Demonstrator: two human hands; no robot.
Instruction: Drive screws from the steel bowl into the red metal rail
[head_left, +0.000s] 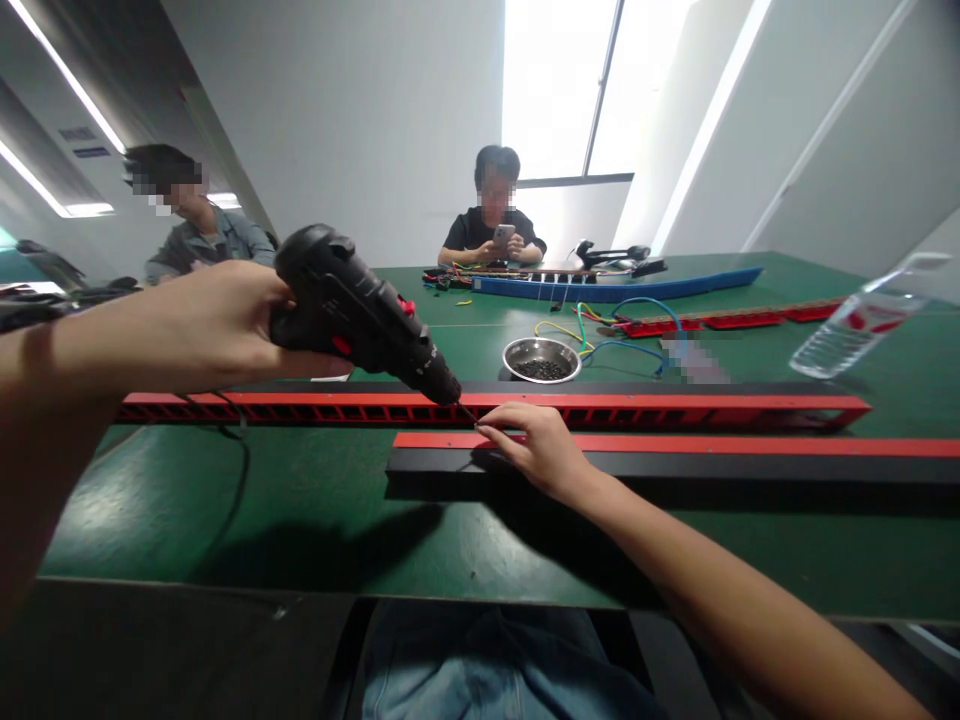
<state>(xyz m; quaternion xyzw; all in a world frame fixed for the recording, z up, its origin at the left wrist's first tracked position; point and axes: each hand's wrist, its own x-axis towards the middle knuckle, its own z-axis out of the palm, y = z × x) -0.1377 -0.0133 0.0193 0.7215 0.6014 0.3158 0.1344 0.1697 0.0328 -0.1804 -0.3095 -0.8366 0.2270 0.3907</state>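
My left hand point(225, 325) is wrapped around the grip of a black cordless drill point(352, 305) with red buttons. The drill slants down to the right, and its thin bit point(468, 412) reaches the fingertips of my right hand point(536, 445). Thumb and forefinger of that hand pinch together at the bit's tip; whatever is between them is too small to make out. Below the hands lies a long black bar with a red top strip point(675, 446). Just behind it runs a red slotted rail point(360, 408) with a black back edge.
A metal bowl point(541, 358) of small dark pieces stands behind the rail, near coloured wires point(581, 325). To the right is a tilted plastic bottle point(855, 320). A blue strip point(615, 289) lies farther back on the green table point(300, 520). Two people sit across, one with a phone point(503, 235).
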